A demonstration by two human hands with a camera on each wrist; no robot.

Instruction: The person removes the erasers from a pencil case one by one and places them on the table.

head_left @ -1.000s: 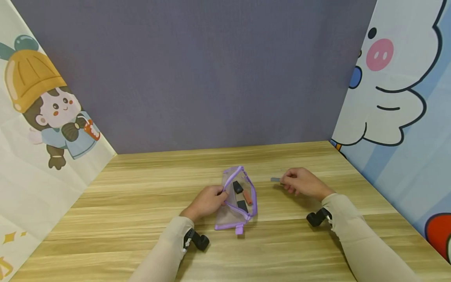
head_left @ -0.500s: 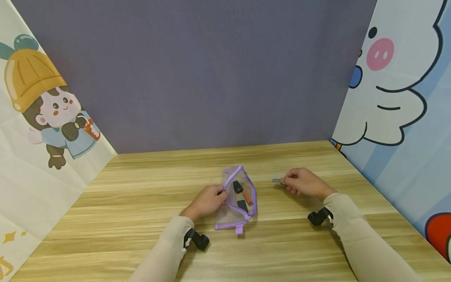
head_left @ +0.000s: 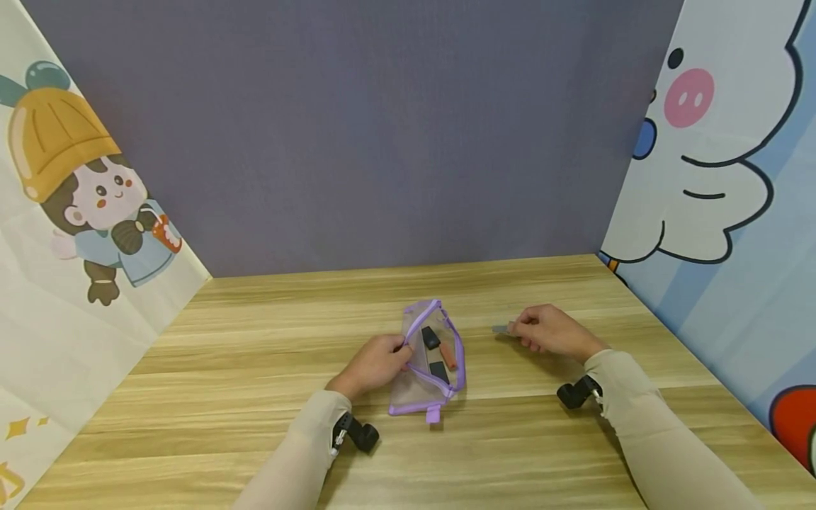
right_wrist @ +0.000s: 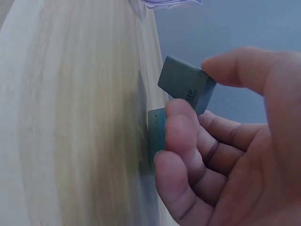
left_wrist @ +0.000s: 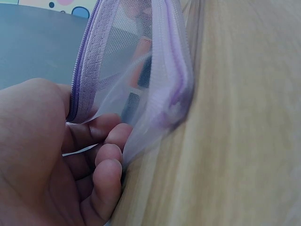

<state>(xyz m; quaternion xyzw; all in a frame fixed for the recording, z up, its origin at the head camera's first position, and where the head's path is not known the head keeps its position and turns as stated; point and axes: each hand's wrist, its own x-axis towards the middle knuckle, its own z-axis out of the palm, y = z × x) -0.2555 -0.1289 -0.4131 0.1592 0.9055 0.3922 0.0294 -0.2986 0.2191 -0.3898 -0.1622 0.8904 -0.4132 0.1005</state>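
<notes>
Right hand (head_left: 551, 333) pinches a grey-green rectangular block (right_wrist: 181, 80), below and right of frame centre.
Left hand (head_left: 372, 365) grips a purple-trimmed, translucent mesh pouch (head_left: 411, 395), lower centre, on the wood-grain surface (head_left: 191, 397).

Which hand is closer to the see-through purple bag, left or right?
Left. The left hand touches the purple bag, pinching its open edge. The right hand is apart from it, off to its right, holding a grey block.

The wood-grained bench (head_left: 268, 340) bears 1 purple-edged mesh pouch (head_left: 417, 388), its mouth open; 1 teal block (right_wrist: 156, 132), partly hidden by the right fingers (right_wrist: 181, 134), seems to rest there too.
</notes>
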